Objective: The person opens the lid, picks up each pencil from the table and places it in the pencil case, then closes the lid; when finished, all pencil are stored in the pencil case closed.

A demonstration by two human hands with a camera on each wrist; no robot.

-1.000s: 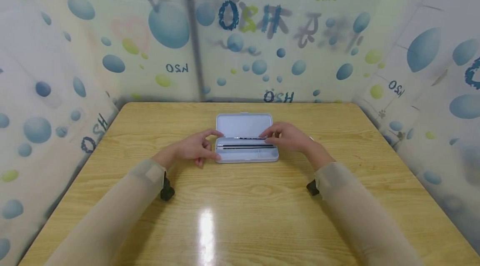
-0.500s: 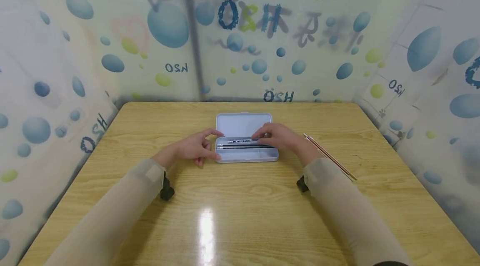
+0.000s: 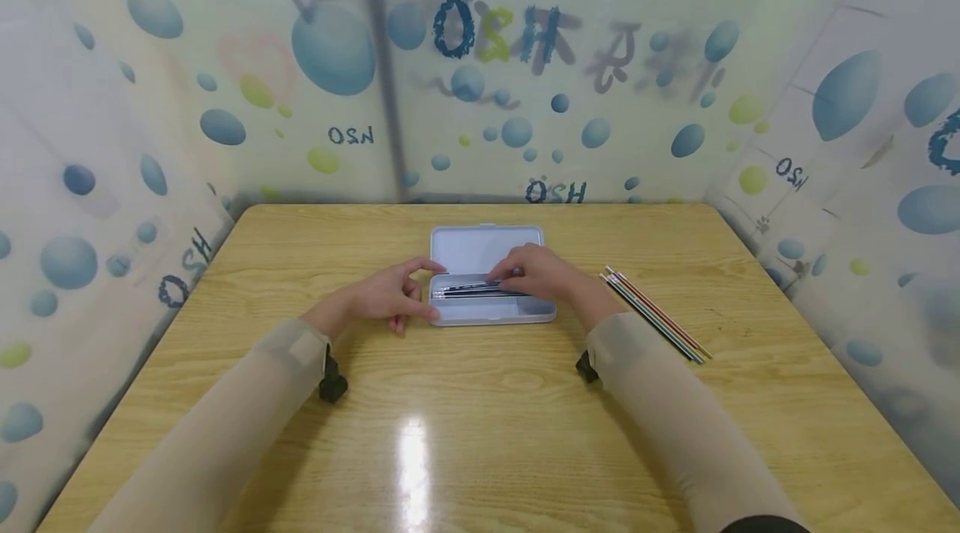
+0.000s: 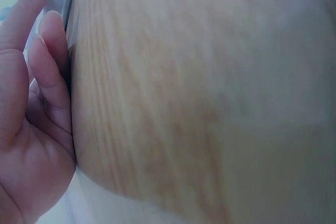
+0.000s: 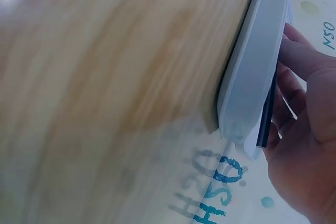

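While the desk [image 3: 510, 416] fills the lower part of the head view, several coloured pencils [image 3: 656, 316] lie slanted together right of centre, beside the right sleeve [image 3: 660, 391], probably set there to be within reach without crowding the work. Mid-frame, the pencil case [image 3: 474, 315] sits with its long side facing the person, which leaves both ends reachable. The left hand [image 3: 384, 295] holds its left end, thumb at the front corner and index finger by the hinge, apparently to steady it. Over the tray's right half, the right hand [image 3: 538, 273] pinches a dark pencil [image 5: 266, 116] between its fingers, roughly in line with the pencils inside [image 3: 468, 294], an angle that suits the long compartment. Beyond, the lid [image 3: 480, 248] is laid back toward the patterned wall [image 3: 645, 124], so the tray is uncovered.
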